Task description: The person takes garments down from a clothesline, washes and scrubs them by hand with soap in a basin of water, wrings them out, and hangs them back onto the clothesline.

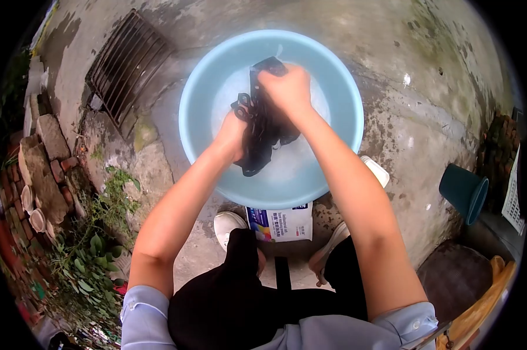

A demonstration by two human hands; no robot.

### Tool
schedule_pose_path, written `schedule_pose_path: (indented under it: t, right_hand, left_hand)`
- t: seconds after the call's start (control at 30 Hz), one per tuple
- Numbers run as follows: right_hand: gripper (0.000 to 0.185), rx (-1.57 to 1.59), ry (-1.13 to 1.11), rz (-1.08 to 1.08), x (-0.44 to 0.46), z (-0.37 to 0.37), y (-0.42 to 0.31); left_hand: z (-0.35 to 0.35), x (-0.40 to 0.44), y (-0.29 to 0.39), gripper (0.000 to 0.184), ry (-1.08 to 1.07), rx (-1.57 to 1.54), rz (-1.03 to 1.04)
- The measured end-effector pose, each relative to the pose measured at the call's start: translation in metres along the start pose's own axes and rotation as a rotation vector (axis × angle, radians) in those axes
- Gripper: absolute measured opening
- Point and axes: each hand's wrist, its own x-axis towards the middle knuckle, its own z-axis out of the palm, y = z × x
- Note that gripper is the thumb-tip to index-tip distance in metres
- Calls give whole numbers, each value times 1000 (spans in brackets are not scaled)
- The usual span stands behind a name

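Observation:
A wet black cloth garment is bunched up between my two hands, over the pale soapy water in a large light-blue basin. My left hand is closed around its left side, where dark loops of fabric stick out over the fingers. Higher up and to the right, my right hand is clenched on the upper part of the garment. Its lower end hangs down close to the water. The exact kind of garment cannot be made out.
A detergent bag lies between my shoes below the basin. Beside the basin's right edge sits a white dish. A dark green bucket lies tipped at right. A rusty metal grate stands upper left, with bricks and plants below.

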Motion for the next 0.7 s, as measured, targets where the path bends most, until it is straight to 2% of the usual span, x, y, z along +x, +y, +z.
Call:
schedule_pose_path:
  t: [0.07,0.1,0.13,0.17,0.2,0.23,0.27,0.3,0.33,0.37,0.4,0.43,0.47,0.53,0.57,0.6,0.63,0.67,0.7]
  right_hand:
    - [44,-204,-141,96,9,-24,3]
    - [51,-355,-170,63,14,-38,10]
    - [59,-505,-198,28,20,-48,17]
    - [59,-508,-200,29,16,-58,14]
    - [69,-728,-195,-105,6,-68,13]
    - [79,-945,-191,-240,-6,-74,12]
    - [96,-1027,-334,-268,-17,-73,13]
    - [103,-1058,-391,-391,-31,-71,17]
    - [111,-1086,-450,-515,-44,-67,27]
    - [121,-1056,-525,-497,-51,-60,44]
    - [127,-1147,-489,-541,-54,-51,64]
    - [122,-1155,-484,-542,-53,-47,72]
    - [117,-1164,-469,-546,-44,-42,79]
    - [95,-1010,-276,-525,-14,-26,105]
    - [69,-869,-166,-469,-14,-28,85]
    - [69,-870,-152,-484,-6,-25,81]
    - [75,-486,-145,-259,-1,-22,74]
    - [82,-152,-351,-98,-3,-27,69]
    - [90,238,-500,149,-5,-31,65]
  left_hand:
    - [-26,20,-6,44,-33,154,-17]
    - [-43,25,0,51,-158,251,-70]
    - [-54,26,12,56,-165,498,-26]
    - [-55,19,22,56,2,929,140]
    - [-53,11,28,59,180,1354,307]
    - [-47,3,27,64,261,1529,497]
    - [-39,-3,23,70,343,1698,701]
    - [-32,-6,21,83,223,1822,832]
    - [-25,-9,14,86,70,1911,972]
    - [-27,0,-9,89,25,2005,899]
    - [-31,7,-33,93,-25,2097,815]
    - [-28,12,-35,102,-69,2408,752]
    - [-33,22,-36,91,-81,2532,836]
    - [-42,62,-21,73,-104,2338,677]
    - [-43,65,-3,58,-17,2016,935]
    - [-37,69,8,53,50,1682,850]
    - [-30,69,21,48,96,1449,697]
    - [-29,70,27,43,142,1211,536]
    - [-37,77,17,39,35,796,718]
